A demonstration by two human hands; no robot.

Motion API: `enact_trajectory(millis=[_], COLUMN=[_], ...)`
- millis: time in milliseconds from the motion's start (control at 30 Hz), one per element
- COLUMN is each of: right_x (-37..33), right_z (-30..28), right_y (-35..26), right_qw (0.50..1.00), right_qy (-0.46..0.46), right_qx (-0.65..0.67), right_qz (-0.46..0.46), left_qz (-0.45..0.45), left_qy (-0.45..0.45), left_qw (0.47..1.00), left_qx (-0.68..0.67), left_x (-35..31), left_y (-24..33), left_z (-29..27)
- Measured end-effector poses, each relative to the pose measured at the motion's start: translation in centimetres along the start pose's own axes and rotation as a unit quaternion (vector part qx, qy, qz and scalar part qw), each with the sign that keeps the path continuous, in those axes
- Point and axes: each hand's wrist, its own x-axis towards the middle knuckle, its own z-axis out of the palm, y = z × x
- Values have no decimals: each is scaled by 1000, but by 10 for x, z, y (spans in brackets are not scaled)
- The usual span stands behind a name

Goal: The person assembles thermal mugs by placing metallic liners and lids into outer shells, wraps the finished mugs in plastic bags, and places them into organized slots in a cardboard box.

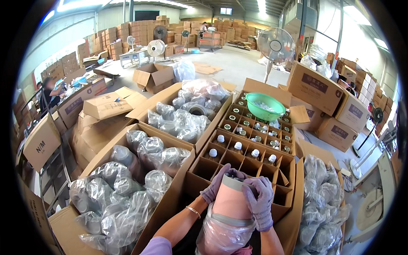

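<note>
The fingers of the left hand (216, 186), in a lavender glove, are bent over the upper rim of a pink cylinder (231, 202) and grasp it from its left and far side; the fingers of the right hand (261, 200), gloved the same, are curled on the right side of this rim and grasp it also; the cylinder has a grey band at its upper end, it is tilted with this end away from the person, and it stands close before the body; a clear plastic bag (225, 236) lies wrinkled around its lower part; on the left wrist there is a pale bracelet (193, 211).

Just beyond the hands is a divided carton (290, 180), with white-capped bottles (272, 159) standing in some of its cells; on its far part rests a green bowl (254, 111) with small pale pieces, too small to tell; to the left are two open cartons, the near one (66, 229) and the far one (182, 143), both filled with bagged cylinders (114, 174); to the right, one more open carton (297, 216) holds things in clear plastic; farther out are large closed boxes (315, 87), a standing fan (275, 44), and at the left edge a person (49, 95) in dark clothes.
</note>
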Motion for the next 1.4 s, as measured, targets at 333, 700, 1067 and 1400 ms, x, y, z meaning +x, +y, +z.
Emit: enact_trajectory(millis=[333, 700, 1067, 1400], right_x=[1, -3, -4, -3], right_z=[5, 5, 8, 8], right_y=[1, 0, 0, 0], right_qw=[1000, 999, 999, 999], right_qy=[13, 30, 28, 29], right_qx=[-4, 11, 15, 14], right_qz=[-5, 1, 11, 12], left_qz=[8, 9, 18, 28], left_qy=[44, -1, 39, 20], left_qw=[999, 1000, 999, 999], left_qx=[-1, 20, 16, 8], left_x=[0, -1, -5, 0], left_y=[2, 1, 2, -1], left_z=[10, 8, 16, 5])
